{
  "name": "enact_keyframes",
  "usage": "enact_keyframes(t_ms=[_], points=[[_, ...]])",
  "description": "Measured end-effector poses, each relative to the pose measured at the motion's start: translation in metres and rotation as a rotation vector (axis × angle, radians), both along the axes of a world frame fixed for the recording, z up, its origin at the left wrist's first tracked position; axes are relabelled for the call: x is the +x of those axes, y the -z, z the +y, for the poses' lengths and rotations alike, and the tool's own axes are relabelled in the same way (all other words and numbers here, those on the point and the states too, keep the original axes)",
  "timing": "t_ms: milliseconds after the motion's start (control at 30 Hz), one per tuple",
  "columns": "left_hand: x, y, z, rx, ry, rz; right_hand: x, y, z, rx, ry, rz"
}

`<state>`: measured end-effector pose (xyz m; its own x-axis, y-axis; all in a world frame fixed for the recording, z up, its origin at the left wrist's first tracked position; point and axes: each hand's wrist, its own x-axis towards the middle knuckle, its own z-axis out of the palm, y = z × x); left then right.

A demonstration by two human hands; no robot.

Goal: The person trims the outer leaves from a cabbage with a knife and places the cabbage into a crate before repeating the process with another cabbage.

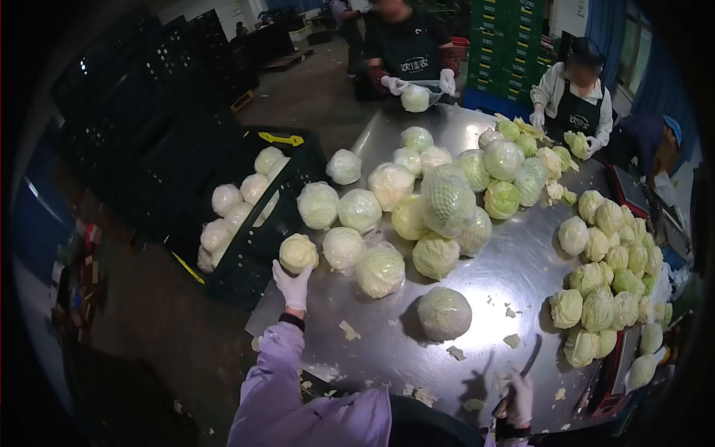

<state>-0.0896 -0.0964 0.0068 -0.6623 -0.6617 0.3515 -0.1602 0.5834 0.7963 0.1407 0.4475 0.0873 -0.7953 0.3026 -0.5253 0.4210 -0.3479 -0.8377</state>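
My left hand (291,289), in a white glove, is closed around the lower side of a pale cabbage (299,253) at the left edge of the metal table (488,313). My right hand (520,398), also gloved, grips a knife (532,355) near the front of the table, its curved blade pointing away from me. Between my hands sits a single wrapped cabbage (445,314). Beyond my left hand lies a group of cabbages in clear film and netting, with a large netted cabbage (447,200) on top.
A dark green crate (246,261) of wrapped cabbages stands left of the table. Bare cabbages (598,307) are heaped at the right, beside a red-edged device (614,384). Leaf scraps (456,353) lie about. Two co-workers (413,45) (577,104) handle cabbages across the table.
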Motion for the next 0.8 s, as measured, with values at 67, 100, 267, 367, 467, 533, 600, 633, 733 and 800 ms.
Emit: enact_keyframes(t_ms=[67,100,267,367,467,533,600,633,733,800], points=[[-0.024,0.000,-0.018,-0.061,-0.030,-0.099,0.017,0.014,-0.037,0.139,-0.187,-0.079],[-0.033,0.007,-0.022,-0.048,-0.020,-0.099,0.020,0.006,-0.060,-0.015,-0.252,-0.115],[-0.052,0.022,-0.063,0.296,0.174,-0.046,0.037,0.036,-0.132,0.370,-0.657,-0.088],[-0.015,-0.026,-0.047,0.939,0.207,-0.038,0.017,0.053,-0.172,0.426,-0.780,-0.008],[0.018,-0.002,-0.051,1.523,0.576,0.103,0.020,0.085,-0.174,0.680,-0.880,0.111],[0.047,-0.019,-0.016,1.927,0.640,0.171,0.050,0.106,-0.148,0.688,-0.656,0.058],[0.073,-0.042,0.025,1.925,0.789,0.062,0.087,0.107,-0.104,0.618,-0.371,-0.162],[0.082,-0.049,0.044,2.011,0.848,-0.007,0.096,0.092,-0.090,0.785,-0.315,-0.251],[0.109,-0.038,0.095,2.294,0.913,-0.303,0.093,0.042,-0.100,0.883,-0.206,-0.136],[0.126,-0.025,0.124,2.174,1.015,-0.555,0.060,0.004,-0.143,0.471,-0.111,-0.083]])
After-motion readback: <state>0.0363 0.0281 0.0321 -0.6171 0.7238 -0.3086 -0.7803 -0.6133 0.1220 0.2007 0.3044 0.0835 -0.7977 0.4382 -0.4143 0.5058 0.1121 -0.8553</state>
